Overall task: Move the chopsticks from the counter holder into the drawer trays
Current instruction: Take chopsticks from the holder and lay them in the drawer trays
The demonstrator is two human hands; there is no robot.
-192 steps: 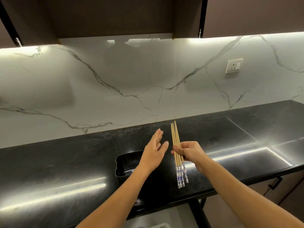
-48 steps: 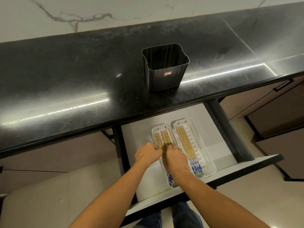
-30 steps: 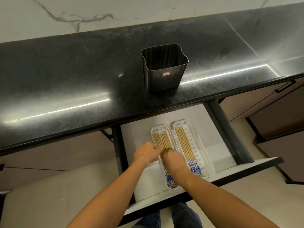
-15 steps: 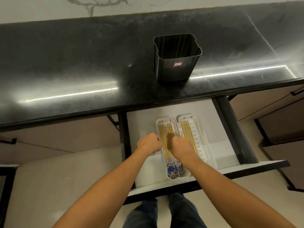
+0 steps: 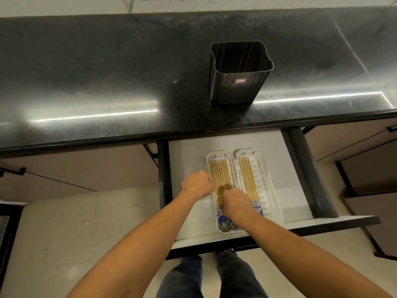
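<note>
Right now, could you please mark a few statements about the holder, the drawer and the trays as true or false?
1. The black holder stands upright on the counter. True.
2. The drawer is closed. False: it is pulled open below the counter.
3. Two white trays lie side by side in the drawer. True: the left tray and the right tray.
4. The right tray holds more chopsticks than the left tray. False: the chopsticks in the left tray are more numerous than those in the right tray.
5. Both hands rest on the counter. False: the left hand and the right hand are down at the left tray.
</note>
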